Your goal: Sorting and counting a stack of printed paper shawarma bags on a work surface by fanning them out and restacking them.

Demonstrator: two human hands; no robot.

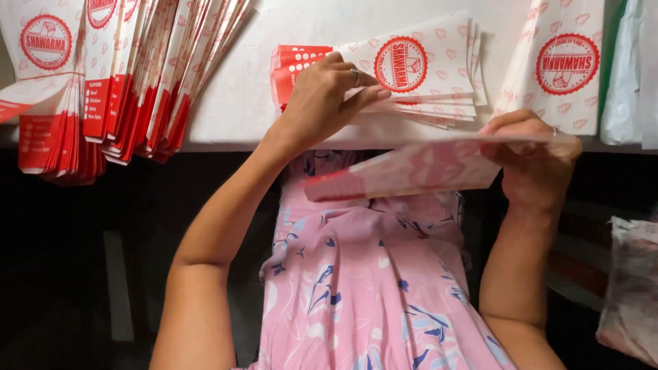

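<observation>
While the white surface (240,103) carries a big fanned row of thin red-and-white paper sleeves (137,75), the small stack (418,75) could slide if the left hand (322,96), fingers flat on it, shifts. Right hand (534,161) pinches one glossy, flat sleeve (411,171) at the surface's edge.

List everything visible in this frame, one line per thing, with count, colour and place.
White tabletop: one, white, across the top.
Fanned stack of paper sleeves: many, white with red ends, top left.
Small pile of paper sleeves: several, white and red, top centre, under the left hand.
Single paper sleeve: one, white and red, held at the table edge.
More sleeves: some, white and red, top right.
Plastic bag: one, clear, lower right.
Floral dress: one, pink and blue, centre.
Left hand: resting on the pile.
Right hand: grip on the single sleeve.
</observation>
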